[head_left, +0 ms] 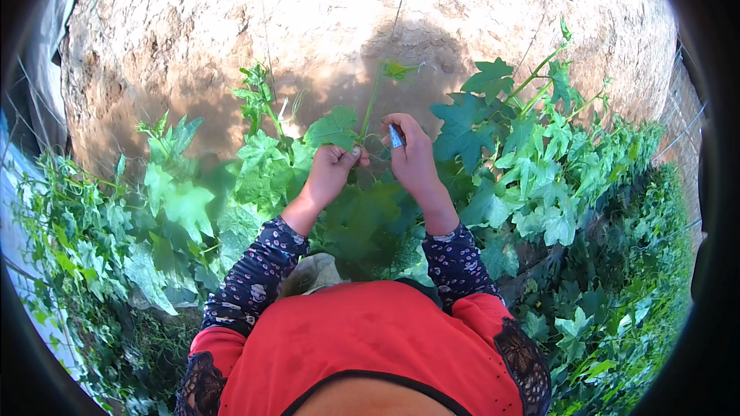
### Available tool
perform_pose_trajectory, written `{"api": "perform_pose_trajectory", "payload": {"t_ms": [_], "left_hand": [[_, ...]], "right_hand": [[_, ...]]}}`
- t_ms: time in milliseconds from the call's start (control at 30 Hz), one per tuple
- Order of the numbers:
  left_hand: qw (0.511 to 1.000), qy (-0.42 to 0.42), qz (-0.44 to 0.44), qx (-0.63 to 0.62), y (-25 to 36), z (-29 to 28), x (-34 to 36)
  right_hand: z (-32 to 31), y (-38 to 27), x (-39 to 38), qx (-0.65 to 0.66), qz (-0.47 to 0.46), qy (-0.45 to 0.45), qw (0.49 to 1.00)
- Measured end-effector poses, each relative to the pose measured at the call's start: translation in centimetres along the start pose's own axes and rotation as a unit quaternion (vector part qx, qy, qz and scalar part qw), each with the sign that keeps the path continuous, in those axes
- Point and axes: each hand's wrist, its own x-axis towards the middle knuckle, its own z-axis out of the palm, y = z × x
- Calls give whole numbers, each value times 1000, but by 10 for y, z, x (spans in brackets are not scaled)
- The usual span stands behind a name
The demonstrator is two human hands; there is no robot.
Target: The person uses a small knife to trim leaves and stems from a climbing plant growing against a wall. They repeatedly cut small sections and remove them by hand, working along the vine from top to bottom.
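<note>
My left hand is closed, thumb and fingers pinching the green vine stem low down, beside a broad leaf. That stem rises to a small leafy tip. Just right of it is my right hand, its fingers curled inward toward the stem. A small blue and silver piece shows at its fingers; whether it is held or worn there I cannot tell. Thin tendrils run between the two hands. What lies inside the right fingers is hidden.
Leafy vines spread on the left, and a taller shoot with large leaves stands on the right. Thin strings run up over the sunlit bare soil. Pale sheeting edges the far left.
</note>
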Motion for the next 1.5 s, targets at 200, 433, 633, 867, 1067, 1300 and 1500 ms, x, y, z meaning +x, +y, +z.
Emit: {"api": "perform_pose_trajectory", "payload": {"t_ms": [200,433,633,867,1067,1300,1500], "left_hand": [[1000,-6,6,11,-1,-3,2],[998,-46,-14,32,7,-1,-2],[998,-33,-21,42,14,3,-3],[996,-41,20,82,15,8,-2],[930,-20,55,363,63,8,-12],[959,51,232,156,132,35,4],[933,17,283,220,141,40,17]], "right_hand": [[7,-6,-10,-75,-66,-53,994],[-9,-5,4,-179,-67,82,978],[-20,0,0,-157,-29,32,987],[-8,-3,-4,135,-6,18,991],[-13,-14,-10,87,34,39,995],[-15,-21,-8,63,29,-6,998],[-13,-25,-8,112,9,-5,994]]}}
